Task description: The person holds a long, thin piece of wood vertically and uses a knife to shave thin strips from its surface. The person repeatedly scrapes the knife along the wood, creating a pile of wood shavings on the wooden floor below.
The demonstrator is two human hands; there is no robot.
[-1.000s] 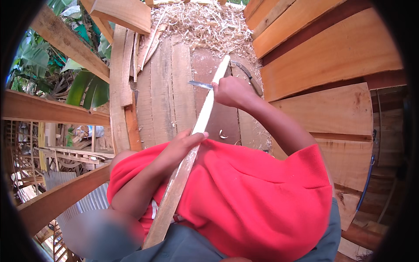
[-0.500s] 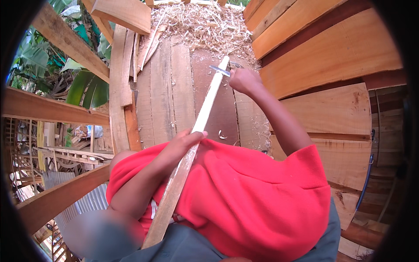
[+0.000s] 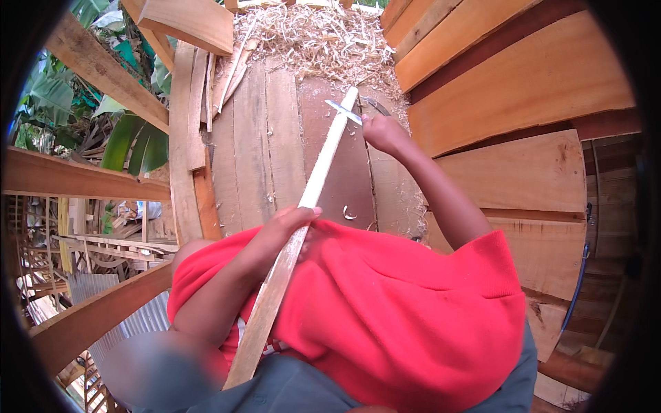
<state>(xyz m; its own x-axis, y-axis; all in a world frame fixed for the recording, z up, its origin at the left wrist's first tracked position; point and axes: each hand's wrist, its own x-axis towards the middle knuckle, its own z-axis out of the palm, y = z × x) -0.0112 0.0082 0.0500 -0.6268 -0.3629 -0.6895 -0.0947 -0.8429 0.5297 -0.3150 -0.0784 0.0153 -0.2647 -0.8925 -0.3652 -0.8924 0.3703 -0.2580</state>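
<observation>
Ahead lie shavings (image 3: 320, 45), a curved blade (image 3: 376, 104); left fingers (image 3: 303, 215) clasp the stick (image 3: 318, 175), right fingers (image 3: 372, 126) a knife (image 3: 343, 111).

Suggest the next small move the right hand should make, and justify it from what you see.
I'd probably have the right hand ease the knife outward, off the far tip: its blade crosses the wooden stick just short of that end, and the left hand grips the stick nearer the body, so the stroke would lead away from it.
</observation>
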